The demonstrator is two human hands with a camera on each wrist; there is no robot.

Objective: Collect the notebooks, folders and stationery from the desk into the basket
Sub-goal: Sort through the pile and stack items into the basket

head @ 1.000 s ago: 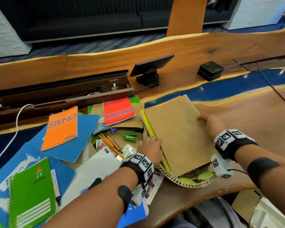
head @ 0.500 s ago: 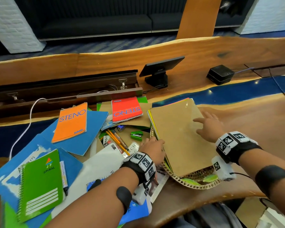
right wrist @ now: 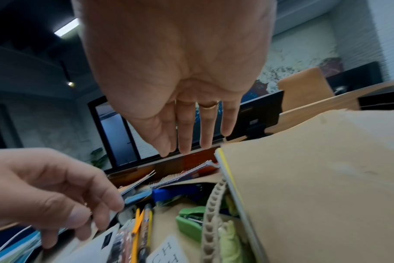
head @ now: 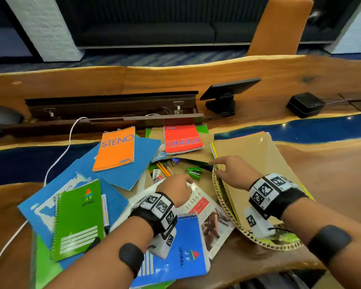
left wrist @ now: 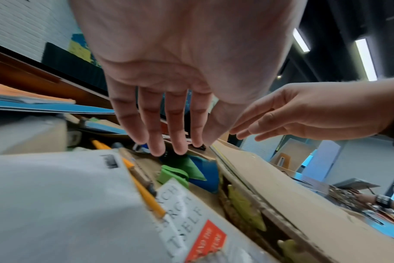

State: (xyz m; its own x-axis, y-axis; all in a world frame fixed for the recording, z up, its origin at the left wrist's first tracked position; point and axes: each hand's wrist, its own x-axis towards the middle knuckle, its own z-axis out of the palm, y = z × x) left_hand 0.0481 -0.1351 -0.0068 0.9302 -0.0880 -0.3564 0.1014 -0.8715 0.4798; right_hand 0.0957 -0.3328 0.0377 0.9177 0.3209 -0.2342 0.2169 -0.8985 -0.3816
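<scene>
A stack of brown folders (head: 256, 159) lies across the woven basket (head: 218, 197) at the right. My right hand (head: 223, 166) hovers open over the stack's left edge, fingers straight and holding nothing, as the right wrist view shows (right wrist: 191, 135). My left hand (head: 181, 184) is also open and empty above the book (head: 204, 207), its fingers pointing at the green stapler (head: 194, 173). In the left wrist view the fingers (left wrist: 157, 142) hang just over the stapler (left wrist: 173, 175) and pencils (left wrist: 144, 192). Orange (head: 116, 151) and red (head: 182, 138) STENO pads lie behind.
A green spiral notebook (head: 78, 217), a blue spiral notebook (head: 179, 253) and blue folders (head: 131, 170) are spread at the left and near edge. A white cable (head: 58, 159) runs off left. A small monitor (head: 227, 94) and a black box (head: 305, 104) stand behind.
My right hand has moved from the right side of the brown folders to their left edge. My left hand has left the folder edge and shifted towards the stapler.
</scene>
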